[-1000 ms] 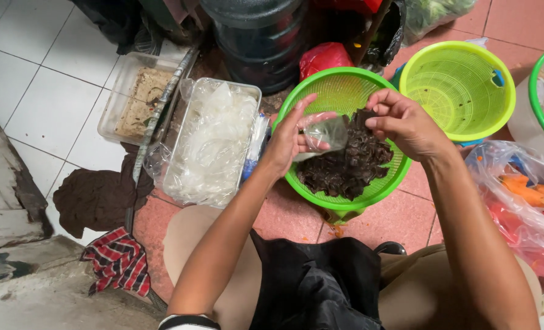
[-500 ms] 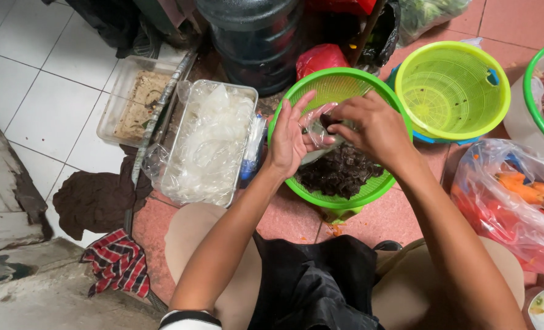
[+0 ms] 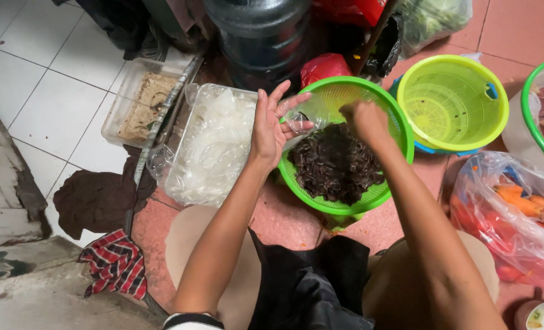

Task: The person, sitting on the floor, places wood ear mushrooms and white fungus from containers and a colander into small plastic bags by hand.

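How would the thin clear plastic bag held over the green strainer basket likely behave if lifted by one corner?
The thin clear plastic bag would probably flop and sag, since it already crumples in the left hand. It looks light and see-through, so likely flimsy. The glossy film may slip if wet, though wetness cannot be confirmed.

The one camera sat on the person's head and looked straight down, close above the left hand, right hand and green basket.

Left hand holds clear plastic bag; right hand in dark mushrooms, green colander.
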